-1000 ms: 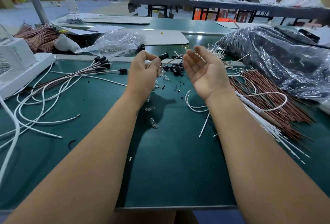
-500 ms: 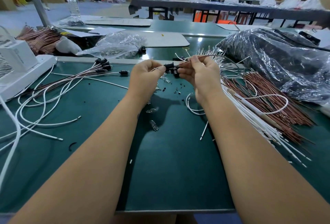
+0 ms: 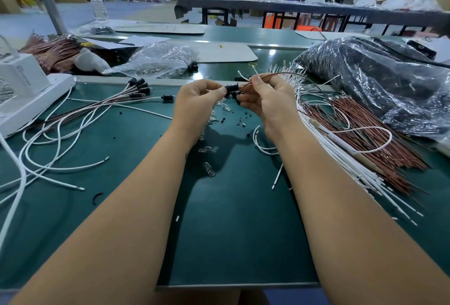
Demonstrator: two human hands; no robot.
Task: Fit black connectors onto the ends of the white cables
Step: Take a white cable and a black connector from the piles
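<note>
- Forearms are reaching forward over the green bench (image 3: 231,231), wrists bending in so both hands are meeting at mid-bench.
- Left hand (image 3: 194,102) is pinching a black connector (image 3: 231,88) between thumb and fingertips.
- Right hand (image 3: 265,100), just beside it, is pinching a thin brown-and-white lead (image 3: 287,75) at its tip, feeding it into the connector; the seating looks unfinished.
- Left of the fingers, finished cables (image 3: 136,90) are lying with connectors already fitted.
- Right of the fingers, a large bundle of bare white cables (image 3: 365,173) is waiting, so most work seems left.
- Beyond the fingertips, loose connectors (image 3: 192,66) are sitting beside a clear bag.
</note>
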